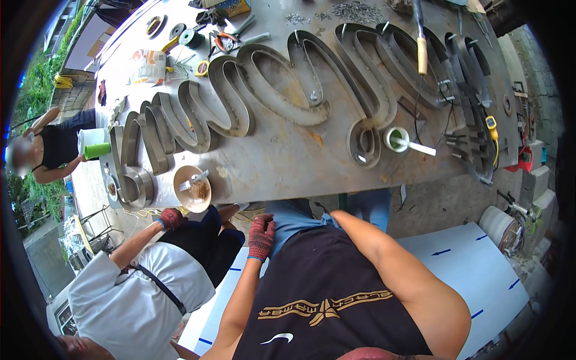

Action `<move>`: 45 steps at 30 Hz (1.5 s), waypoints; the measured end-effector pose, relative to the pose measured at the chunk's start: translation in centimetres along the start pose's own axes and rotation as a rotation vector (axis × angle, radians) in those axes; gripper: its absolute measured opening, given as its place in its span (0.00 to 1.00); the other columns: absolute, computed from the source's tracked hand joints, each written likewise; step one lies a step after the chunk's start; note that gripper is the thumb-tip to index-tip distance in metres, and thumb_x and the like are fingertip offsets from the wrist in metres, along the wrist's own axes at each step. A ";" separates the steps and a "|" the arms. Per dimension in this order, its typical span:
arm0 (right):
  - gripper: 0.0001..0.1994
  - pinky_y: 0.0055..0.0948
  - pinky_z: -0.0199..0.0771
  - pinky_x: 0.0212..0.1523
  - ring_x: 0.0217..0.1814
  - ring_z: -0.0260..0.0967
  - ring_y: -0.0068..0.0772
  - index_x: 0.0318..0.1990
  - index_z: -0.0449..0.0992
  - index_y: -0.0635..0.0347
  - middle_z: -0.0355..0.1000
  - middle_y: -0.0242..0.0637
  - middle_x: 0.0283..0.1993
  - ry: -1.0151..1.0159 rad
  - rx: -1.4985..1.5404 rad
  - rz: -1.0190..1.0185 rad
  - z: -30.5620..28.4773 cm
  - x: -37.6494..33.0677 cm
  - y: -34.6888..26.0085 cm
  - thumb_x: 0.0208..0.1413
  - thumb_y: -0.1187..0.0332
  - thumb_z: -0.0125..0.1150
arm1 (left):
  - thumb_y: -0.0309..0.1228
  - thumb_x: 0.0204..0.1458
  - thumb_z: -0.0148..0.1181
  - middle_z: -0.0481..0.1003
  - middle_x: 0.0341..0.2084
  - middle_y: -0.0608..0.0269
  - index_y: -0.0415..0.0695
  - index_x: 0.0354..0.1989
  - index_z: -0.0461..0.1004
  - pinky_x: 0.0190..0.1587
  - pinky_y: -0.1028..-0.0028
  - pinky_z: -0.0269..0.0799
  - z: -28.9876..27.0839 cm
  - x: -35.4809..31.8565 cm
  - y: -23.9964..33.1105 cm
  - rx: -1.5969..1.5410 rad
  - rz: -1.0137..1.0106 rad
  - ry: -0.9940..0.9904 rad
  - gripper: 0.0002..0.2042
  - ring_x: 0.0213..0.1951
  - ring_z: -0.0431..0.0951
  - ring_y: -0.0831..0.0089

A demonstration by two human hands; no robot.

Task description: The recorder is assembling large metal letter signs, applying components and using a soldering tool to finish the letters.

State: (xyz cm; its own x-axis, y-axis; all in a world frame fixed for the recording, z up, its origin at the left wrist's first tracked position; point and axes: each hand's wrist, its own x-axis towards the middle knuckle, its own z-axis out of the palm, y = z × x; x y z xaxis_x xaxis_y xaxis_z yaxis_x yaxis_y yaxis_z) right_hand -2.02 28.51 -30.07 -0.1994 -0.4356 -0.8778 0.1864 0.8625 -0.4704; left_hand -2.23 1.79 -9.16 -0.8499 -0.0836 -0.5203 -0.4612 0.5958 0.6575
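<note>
Right now I'm resting my gloved left hand (262, 237) loosely spread and empty, right hand hidden, judging the steel strip lettering (288, 90) beyond it on the table (282, 157) stiff, heavy and sharp-edged, best gripped by its upright walls.

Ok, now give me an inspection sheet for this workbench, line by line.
Surface: metal-sheet table, stained and rusty in patches.
Job's things: curved metal strip letters standing on edge.
Clutter: bowl with a tool in it, tape roll, pliers, screws.
Grips: left hand in a red knit glove, below the table edge; right hand out of view.
Cables: black cable on the table.
Surroundings: co-worker in white, second person with green cup, white sheet on the ground.
</note>
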 end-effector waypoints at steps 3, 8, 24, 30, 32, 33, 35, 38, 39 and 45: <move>0.27 0.49 0.72 0.62 0.65 0.72 0.57 0.57 0.79 0.58 0.72 0.57 0.64 -0.020 -0.015 -0.036 -1.0 -1.1 -2.4 0.55 0.51 0.59 | 0.26 0.60 0.63 0.80 0.42 0.53 0.42 0.51 0.78 0.50 0.64 0.77 -0.5 1.1 1.7 0.015 -0.066 -0.024 0.11 0.43 0.82 0.61; 0.27 0.49 0.72 0.62 0.65 0.72 0.57 0.57 0.80 0.59 0.73 0.58 0.63 -0.060 -0.017 -0.085 -3.2 -3.5 -5.3 0.55 0.51 0.59 | 0.27 0.60 0.63 0.80 0.43 0.52 0.43 0.52 0.78 0.51 0.64 0.77 -2.3 3.3 4.5 0.001 -0.138 -0.081 0.12 0.44 0.82 0.60; 0.27 0.50 0.72 0.61 0.63 0.72 0.59 0.55 0.80 0.60 0.73 0.60 0.61 -0.015 -0.046 -0.259 -10.9 -8.3 -5.8 0.55 0.51 0.58 | 0.26 0.61 0.63 0.80 0.43 0.53 0.41 0.53 0.77 0.54 0.66 0.77 -4.5 8.0 11.5 0.060 -0.160 -0.048 0.12 0.47 0.82 0.61; 0.27 0.50 0.72 0.61 0.62 0.73 0.60 0.55 0.80 0.61 0.73 0.61 0.60 0.043 -0.048 -0.299 -12.2 -7.4 -5.5 0.55 0.50 0.58 | 0.27 0.56 0.64 0.78 0.44 0.48 0.46 0.52 0.77 0.53 0.56 0.73 -4.3 10.3 11.0 0.260 0.142 0.056 0.15 0.48 0.78 0.50; 0.27 0.51 0.72 0.61 0.62 0.73 0.60 0.55 0.80 0.61 0.73 0.62 0.60 0.077 -0.049 -0.295 -12.9 -7.4 -4.2 0.55 0.50 0.58 | 0.26 0.55 0.63 0.77 0.44 0.49 0.47 0.52 0.76 0.54 0.55 0.71 -4.0 11.4 9.9 0.299 0.242 0.098 0.15 0.50 0.76 0.48; 0.27 0.51 0.72 0.61 0.62 0.73 0.60 0.54 0.80 0.61 0.73 0.62 0.60 0.090 -0.051 -0.289 -12.7 -7.4 -3.9 0.55 0.50 0.58 | 0.26 0.55 0.63 0.77 0.45 0.49 0.47 0.52 0.76 0.54 0.54 0.71 -4.1 11.7 9.9 0.311 0.293 0.132 0.15 0.50 0.75 0.47; 0.27 0.51 0.72 0.61 0.62 0.73 0.60 0.54 0.80 0.61 0.73 0.62 0.60 0.115 -0.057 -0.271 -10.8 -10.1 -1.3 0.55 0.50 0.58 | 0.26 0.54 0.63 0.77 0.45 0.49 0.47 0.51 0.76 0.55 0.54 0.71 -4.0 12.3 9.6 0.305 0.352 0.159 0.15 0.50 0.75 0.46; 0.26 0.54 0.73 0.57 0.56 0.75 0.63 0.51 0.80 0.65 0.74 0.68 0.53 0.181 -0.022 -0.253 -9.2 -11.7 -0.1 0.58 0.50 0.57 | 0.26 0.53 0.63 0.77 0.45 0.49 0.47 0.52 0.76 0.54 0.54 0.71 -3.6 14.2 8.4 0.277 0.448 0.207 0.16 0.50 0.75 0.47; 0.25 0.53 0.73 0.58 0.58 0.74 0.61 0.54 0.79 0.65 0.74 0.66 0.55 0.224 0.006 -0.188 -9.9 -13.4 -1.3 0.59 0.53 0.57 | 0.26 0.53 0.63 0.77 0.45 0.49 0.47 0.51 0.77 0.54 0.54 0.71 -3.3 14.7 7.5 0.250 0.471 0.281 0.16 0.50 0.75 0.47; 0.21 0.45 0.68 0.65 0.65 0.70 0.53 0.63 0.75 0.60 0.74 0.52 0.60 0.617 0.049 -0.184 -9.2 -24.7 -3.7 0.64 0.64 0.59 | 0.28 0.52 0.64 0.76 0.46 0.50 0.46 0.49 0.77 0.54 0.54 0.71 -1.6 15.6 6.4 0.269 0.562 0.528 0.15 0.49 0.75 0.49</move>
State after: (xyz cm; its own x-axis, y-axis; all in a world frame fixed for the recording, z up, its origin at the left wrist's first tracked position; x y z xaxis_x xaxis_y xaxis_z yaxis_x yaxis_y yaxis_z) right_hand -6.65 38.47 -5.83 -0.7463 -0.3341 -0.5757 0.1378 0.7687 -0.6246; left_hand -18.86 3.06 -12.21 -0.9752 -0.0405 0.2178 0.0898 0.8265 0.5558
